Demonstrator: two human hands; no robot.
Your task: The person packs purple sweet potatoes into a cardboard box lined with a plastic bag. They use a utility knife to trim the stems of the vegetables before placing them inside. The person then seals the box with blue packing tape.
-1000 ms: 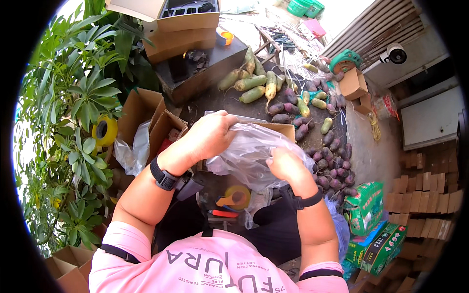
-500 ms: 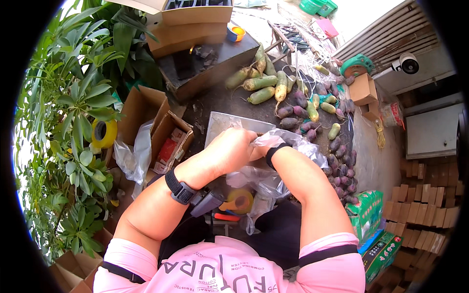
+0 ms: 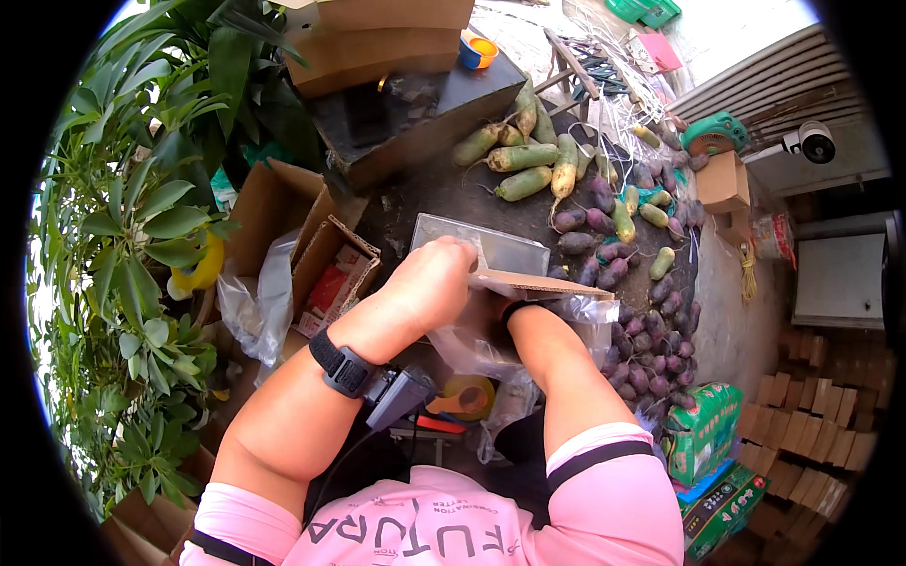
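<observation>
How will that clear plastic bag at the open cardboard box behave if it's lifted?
The clear plastic bag looks thin and crumpled, so probably floppy and light. Its glossy film may be slippery. It drapes from the brown cardboard box, so it likely holds no shape.

It was an outdoor produce-packing yard: radishes (image 3: 566,165) lay heaped on the ground among cardboard boxes (image 3: 377,38) and leafy plants (image 3: 132,236).

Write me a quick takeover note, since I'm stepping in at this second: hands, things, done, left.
Left hand: on the cardboard box flap, pressing at its edge.
Right hand: hidden inside the box under the flap, only the forearm shows.
Clear plastic bag: lining the box, bunched around the right arm.
Done: bag is in the box.
Left: purple radishes and green ones lie loose beside it, seemingly unpacked.
</observation>
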